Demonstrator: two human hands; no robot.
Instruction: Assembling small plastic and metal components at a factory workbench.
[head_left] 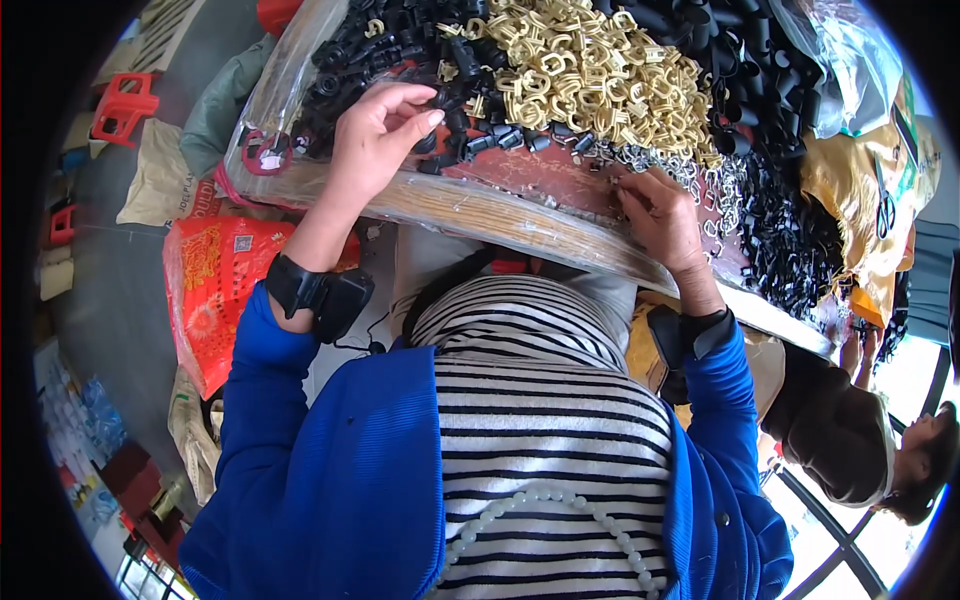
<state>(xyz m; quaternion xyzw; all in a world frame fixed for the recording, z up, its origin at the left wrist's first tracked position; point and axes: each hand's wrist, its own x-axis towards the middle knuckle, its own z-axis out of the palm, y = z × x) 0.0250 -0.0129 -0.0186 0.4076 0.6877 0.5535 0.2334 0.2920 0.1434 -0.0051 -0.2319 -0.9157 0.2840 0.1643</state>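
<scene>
Reddish-brown table (545, 172), front edge wrapped in clear plastic sheet (480, 213). Piled directly on top: black plastic clips (345, 70) at the left, heap of gold-coloured clips (590, 70) in the middle, small silver metal hooks (690, 175) just beside them, more black pieces (790, 240) along the right. Yellow bag (870, 180) at the far right edge.

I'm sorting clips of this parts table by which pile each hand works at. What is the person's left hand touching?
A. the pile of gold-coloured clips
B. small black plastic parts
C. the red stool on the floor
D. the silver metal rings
B: the left hand pinches among the small black plastic parts, while the gold-coloured clips lie further along the table and the right hand works by the silver metal rings.
</scene>
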